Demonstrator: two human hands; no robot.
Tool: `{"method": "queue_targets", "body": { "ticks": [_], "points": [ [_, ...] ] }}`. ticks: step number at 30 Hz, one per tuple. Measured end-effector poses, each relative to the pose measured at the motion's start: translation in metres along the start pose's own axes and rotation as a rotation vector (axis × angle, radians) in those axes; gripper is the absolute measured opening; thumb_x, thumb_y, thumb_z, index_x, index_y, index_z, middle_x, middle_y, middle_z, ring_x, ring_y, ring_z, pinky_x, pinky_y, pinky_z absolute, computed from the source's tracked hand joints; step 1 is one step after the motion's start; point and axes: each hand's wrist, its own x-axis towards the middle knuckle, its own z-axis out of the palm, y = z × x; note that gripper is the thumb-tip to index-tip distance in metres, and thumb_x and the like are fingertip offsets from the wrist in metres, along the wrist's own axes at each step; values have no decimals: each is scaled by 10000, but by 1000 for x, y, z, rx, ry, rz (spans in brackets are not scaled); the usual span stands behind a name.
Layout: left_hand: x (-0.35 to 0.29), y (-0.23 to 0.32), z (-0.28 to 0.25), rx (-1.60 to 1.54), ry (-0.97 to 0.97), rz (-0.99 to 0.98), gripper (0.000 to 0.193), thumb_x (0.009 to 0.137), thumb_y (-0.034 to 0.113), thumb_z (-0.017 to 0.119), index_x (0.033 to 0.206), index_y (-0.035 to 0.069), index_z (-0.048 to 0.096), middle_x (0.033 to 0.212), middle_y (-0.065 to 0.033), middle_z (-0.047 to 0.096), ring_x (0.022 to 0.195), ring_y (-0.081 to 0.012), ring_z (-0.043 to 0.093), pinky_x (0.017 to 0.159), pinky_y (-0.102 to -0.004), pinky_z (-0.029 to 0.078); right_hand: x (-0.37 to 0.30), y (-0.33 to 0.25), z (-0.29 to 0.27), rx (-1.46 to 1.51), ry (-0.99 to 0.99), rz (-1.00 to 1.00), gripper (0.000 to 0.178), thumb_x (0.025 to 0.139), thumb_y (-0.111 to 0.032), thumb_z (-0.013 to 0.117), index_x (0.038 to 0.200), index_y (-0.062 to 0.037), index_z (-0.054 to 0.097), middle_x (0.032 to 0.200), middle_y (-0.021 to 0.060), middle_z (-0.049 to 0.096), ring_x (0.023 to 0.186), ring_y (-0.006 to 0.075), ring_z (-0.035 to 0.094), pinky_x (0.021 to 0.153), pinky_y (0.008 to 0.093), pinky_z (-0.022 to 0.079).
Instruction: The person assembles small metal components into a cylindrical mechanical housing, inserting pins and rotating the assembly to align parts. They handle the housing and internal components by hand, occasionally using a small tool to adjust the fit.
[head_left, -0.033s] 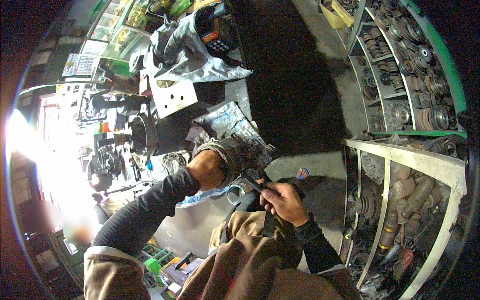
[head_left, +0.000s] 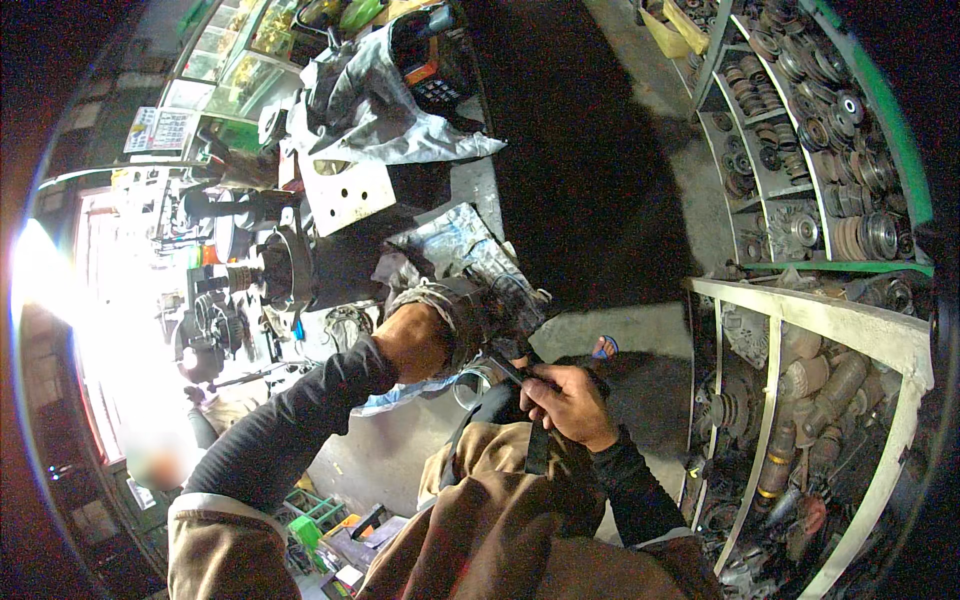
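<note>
My left hand [head_left: 413, 340] reaches to a dark, round, grimy metal part [head_left: 470, 325] with pale strands round its near rim. Its fingers are hidden by that part, so their grip does not show. To its right, my right hand [head_left: 570, 403] is closed around a slim dark tool [head_left: 505, 368]. The tool's tip points up and left, close to the part's lower edge; its exact kind cannot be made out. Beneath and behind the part, a stained, crumpled plastic sheet [head_left: 460, 240] covers the bench.
A pale cloth [head_left: 370, 100] and a white plate with holes [head_left: 345, 195] lie farther up the bench. Rotors and housings [head_left: 285, 265] stand left. Shelves [head_left: 770, 180] of metal parts and a rack [head_left: 820, 320] line the right. Below the bench is a silvery cylinder [head_left: 470, 388].
</note>
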Motion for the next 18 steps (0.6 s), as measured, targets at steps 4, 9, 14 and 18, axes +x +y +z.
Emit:
{"method": "queue_targets", "body": {
  "ticks": [4,9,14,18],
  "points": [
    [-9,4,-2,-403,57,-49,480,1007,48,530,1485,65,576,1539,-130,579,1412,-252,538,1240,-378,364,4,9,2,-108,94,-95,299,989,-211,692,1142,45,718,937,161,756,863,235,728,814,359,568],
    [-19,5,-1,34,85,-91,498,848,76,632,1341,17,665,1343,-258,660,1298,-404,602,1140,-479,469,2,4,12,-291,260,-302,270,960,-104,709,1162,74,719,911,139,735,803,169,675,773,335,544],
    [0,28,-24,179,-309,-327,465,831,85,631,1285,-8,675,1259,-277,690,1182,-430,668,1083,-481,514,1,-3,11,-316,263,-241,310,953,-173,700,1186,30,719,1109,241,762,1030,349,755,921,402,563],
    [-9,9,-3,210,-96,-140,501,839,80,621,1332,2,651,1296,-273,678,1220,-421,654,1108,-477,499,1,-1,12,-318,213,-243,315,963,-179,689,1199,29,711,1100,238,761,1031,360,751,926,406,561]
  ]
}}
